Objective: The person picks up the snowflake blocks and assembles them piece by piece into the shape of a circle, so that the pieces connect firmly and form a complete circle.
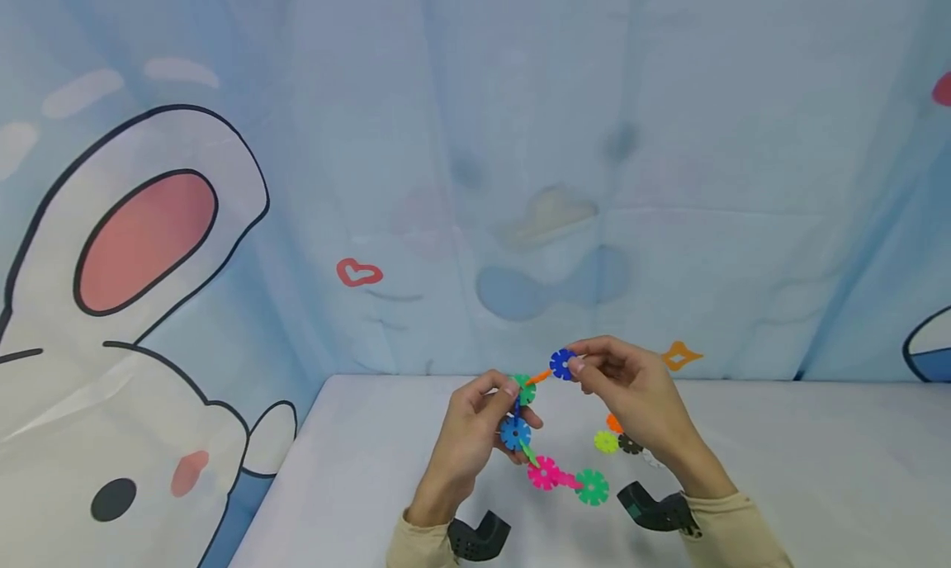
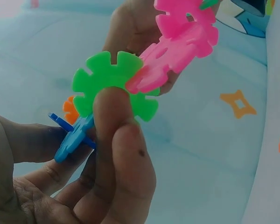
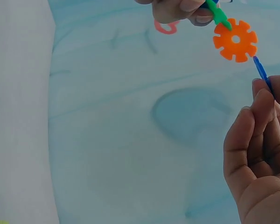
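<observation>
A chain of notched plastic snowflake discs curves between both hands in the head view. My left hand [image 1: 468,440] grips the chain's upper left part, near a green disc [image 1: 526,392] and a light blue disc [image 1: 515,433]. Pink discs [image 1: 544,472] and another green disc [image 1: 592,486] hang off the lower end. Between thumb and fingertips, my right hand [image 1: 631,386] pinches a dark blue disc [image 1: 560,366]. That disc appears edge-on in the right wrist view, its tip meeting the rim of an orange disc [image 3: 235,39], which is slotted to a green one [image 3: 218,16].
Near my right wrist lie several loose discs on the white table [image 1: 357,469]: orange [image 1: 613,423], yellow-green [image 1: 605,442], black [image 1: 631,444] and a clear one [image 1: 652,459]. A light blue printed curtain [image 1: 446,139] hangs behind the table.
</observation>
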Motion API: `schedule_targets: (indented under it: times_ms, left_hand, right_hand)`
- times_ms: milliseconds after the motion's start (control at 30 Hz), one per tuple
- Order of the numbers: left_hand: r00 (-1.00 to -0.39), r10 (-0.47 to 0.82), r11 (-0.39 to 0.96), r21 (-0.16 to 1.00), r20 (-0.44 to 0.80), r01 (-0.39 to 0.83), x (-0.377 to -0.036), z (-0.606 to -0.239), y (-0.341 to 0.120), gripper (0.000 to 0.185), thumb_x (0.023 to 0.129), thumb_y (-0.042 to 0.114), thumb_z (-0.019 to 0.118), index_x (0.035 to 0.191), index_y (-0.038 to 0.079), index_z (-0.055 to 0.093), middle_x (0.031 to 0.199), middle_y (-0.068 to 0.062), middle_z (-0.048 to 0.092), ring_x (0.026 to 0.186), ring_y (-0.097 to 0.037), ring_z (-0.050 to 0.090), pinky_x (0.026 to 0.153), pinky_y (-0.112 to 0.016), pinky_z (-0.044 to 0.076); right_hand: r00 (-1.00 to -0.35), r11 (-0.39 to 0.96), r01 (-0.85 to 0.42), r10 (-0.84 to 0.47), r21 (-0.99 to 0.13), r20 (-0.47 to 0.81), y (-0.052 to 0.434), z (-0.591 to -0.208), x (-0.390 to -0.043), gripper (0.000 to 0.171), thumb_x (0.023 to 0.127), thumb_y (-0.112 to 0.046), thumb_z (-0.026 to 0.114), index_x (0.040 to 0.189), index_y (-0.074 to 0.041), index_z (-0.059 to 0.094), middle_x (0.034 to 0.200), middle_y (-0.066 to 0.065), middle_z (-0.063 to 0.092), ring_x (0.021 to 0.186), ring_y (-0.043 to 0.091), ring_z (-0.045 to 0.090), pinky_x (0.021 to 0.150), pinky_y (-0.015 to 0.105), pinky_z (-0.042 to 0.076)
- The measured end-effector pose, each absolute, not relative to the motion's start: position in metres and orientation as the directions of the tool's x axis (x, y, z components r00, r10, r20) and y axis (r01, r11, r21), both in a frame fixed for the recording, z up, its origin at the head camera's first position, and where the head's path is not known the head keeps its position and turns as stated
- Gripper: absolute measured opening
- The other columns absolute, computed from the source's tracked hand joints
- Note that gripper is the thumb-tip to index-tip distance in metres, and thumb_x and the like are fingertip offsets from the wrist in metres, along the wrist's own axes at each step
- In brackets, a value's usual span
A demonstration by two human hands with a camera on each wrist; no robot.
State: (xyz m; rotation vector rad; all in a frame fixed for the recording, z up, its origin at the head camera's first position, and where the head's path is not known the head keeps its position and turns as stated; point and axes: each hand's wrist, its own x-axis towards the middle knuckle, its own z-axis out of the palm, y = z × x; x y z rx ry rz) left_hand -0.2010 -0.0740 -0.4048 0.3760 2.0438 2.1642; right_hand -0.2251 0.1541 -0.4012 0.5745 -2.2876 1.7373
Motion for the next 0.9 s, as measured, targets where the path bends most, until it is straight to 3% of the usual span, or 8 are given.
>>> schedule_targets:
  times_ms: [367,533,667,800,900]
  left_hand:
    - [-0.960,0.257,-0.090,0.992,0.110,0.089,-0.1983,-0.4060,-0.0699,0.033,0.112,0.028,0.057,0.111,-0.004,0.063,0.082,-0.002,0.077,0.054,-0.008,0.062,0.054,-0.027,0.060]
    - [-0.958,0.241,-0.061,0.988,0.154,0.144,-0.1977,-0.4080,-0.0697,0.032,0.112,0.027,0.057,0.112,-0.004,0.066,0.086,-0.017,0.076,0.053,-0.007,0.062,0.052,-0.026,0.059]
    - [-0.946,0.246,-0.004,0.977,0.209,0.215,-0.1966,-0.4084,-0.0710,0.032,0.113,0.027,0.055,0.110,-0.002,0.067,0.091,-0.028,0.073,0.055,-0.007,0.063,0.053,-0.025,0.059]
    - [-0.928,0.255,0.042,0.956,0.272,0.292,-0.1947,-0.4058,-0.0718,0.030,0.113,0.026,0.054,0.108,0.000,0.067,0.091,-0.029,0.072,0.056,-0.006,0.063,0.055,-0.025,0.060]
    - [-0.917,0.251,0.075,0.938,0.311,0.339,-0.1924,-0.4028,-0.0712,0.027,0.113,0.026,0.054,0.108,0.003,0.068,0.091,-0.026,0.072,0.059,-0.007,0.064,0.056,-0.027,0.062]
  right_hand:
    - [-0.866,0.272,-0.499,-0.165,-0.822,0.472,0.1496,-0.3972,-0.2196,0.014,0.101,-0.013,0.073,0.114,-0.008,0.077,0.090,0.004,0.075,0.078,0.014,0.073,0.074,0.023,0.062]
    - [-0.835,0.282,-0.550,-0.167,-0.786,0.524,0.1506,-0.3981,-0.2176,0.005,0.098,-0.006,0.076,0.102,-0.008,0.077,0.099,0.007,0.081,0.077,0.012,0.074,0.073,0.022,0.062]
    - [-0.815,0.275,-0.579,-0.194,-0.768,0.545,0.1531,-0.3986,-0.2184,0.007,0.097,-0.003,0.076,0.100,-0.009,0.077,0.107,0.009,0.080,0.077,0.011,0.073,0.072,0.021,0.061]
    - [-0.805,0.233,-0.592,-0.211,-0.771,0.554,0.1564,-0.3978,-0.2196,0.009,0.096,0.000,0.076,0.101,-0.009,0.076,0.111,0.009,0.079,0.079,0.013,0.073,0.075,0.021,0.063]
    - [-0.803,0.207,-0.594,-0.219,-0.778,0.555,0.1590,-0.3975,-0.2205,0.011,0.096,0.001,0.076,0.102,-0.008,0.076,0.112,0.000,0.079,0.080,0.014,0.074,0.078,0.022,0.064]
